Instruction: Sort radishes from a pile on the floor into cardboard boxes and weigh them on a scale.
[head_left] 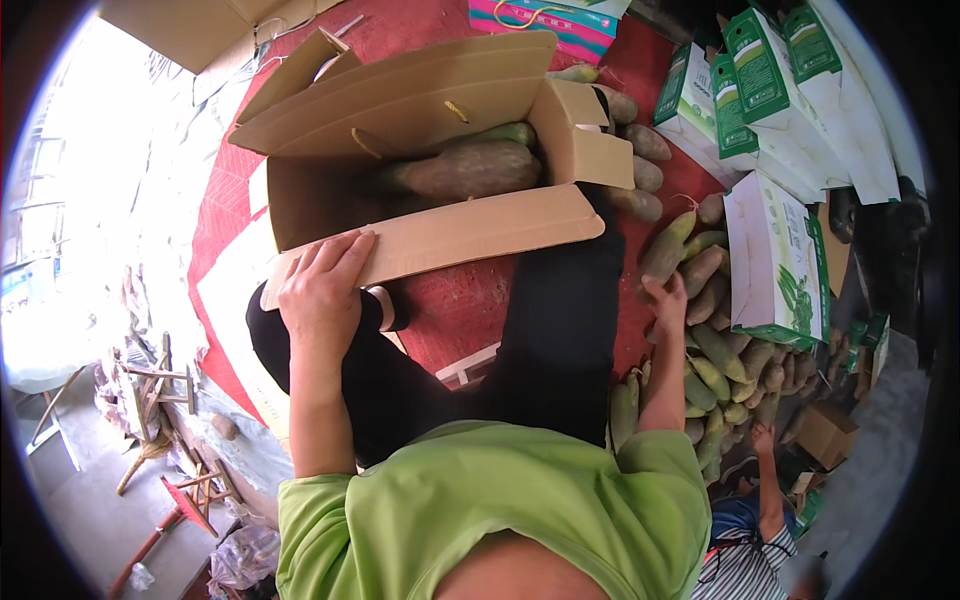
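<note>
An opened brown cardboard box [440, 92] lies before me with its flaps spread. Long, soil-dusted green radishes [475, 170] are inside it, and its left inner end is in shadow. My left hand [322, 285] is closed over the left part of the near flap [490, 228], fingertips at its upper edge. Off to the right, my right hand [667, 302] grips the lower end of a green radish [668, 250], which points up and away from me. This radish is beside the heap of radishes [715, 350]; my palm hides part of its lower end.
Green-and-white cartons [765, 75] stand at the far right, with another carton [770, 262] by the heap. A pink-and-blue box [550, 28] sits beyond mine. Another person's hand [764, 438] reaches to the heap at lower right. Wooden stools [160, 390] are at left.
</note>
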